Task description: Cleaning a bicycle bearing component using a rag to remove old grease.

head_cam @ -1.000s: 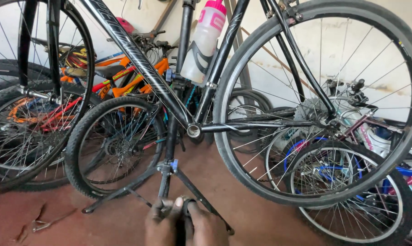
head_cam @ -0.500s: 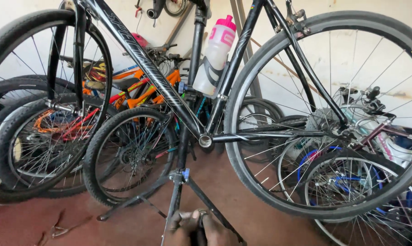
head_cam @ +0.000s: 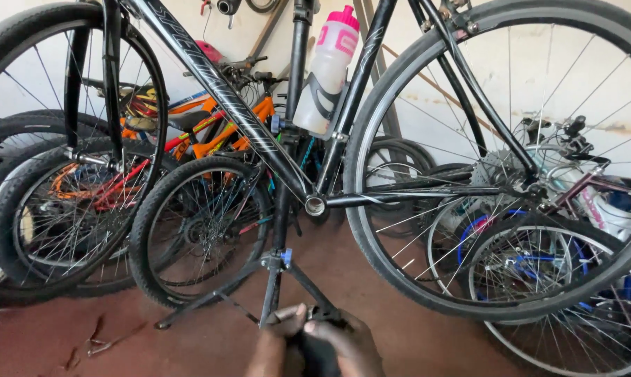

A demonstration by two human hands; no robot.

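Black bicycle (head_cam: 343, 188) hangs on a repair stand (head_cam: 277, 272) over the red floor (head_cam: 413, 328); low in view, left hand (head_cam: 277, 342) and right hand (head_cam: 343, 342) curl their fingers together around a dark part (head_cam: 319, 349), just below the stand's legs.

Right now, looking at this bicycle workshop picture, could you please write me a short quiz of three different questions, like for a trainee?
1. True or false: the black bicycle is lifted off the floor on a repair stand.
2. Multiple choice: what sits in the cage on the bicycle frame? A) a hand pump B) a white bottle with a pink cap C) a lamp
3. Short answer: where are the person's two hands, and are they apart or together?

Key
1. True.
2. B, the water bottle.
3. At the bottom edge, below the stand's legs; left hand and right hand are together around a dark object that cannot be identified.
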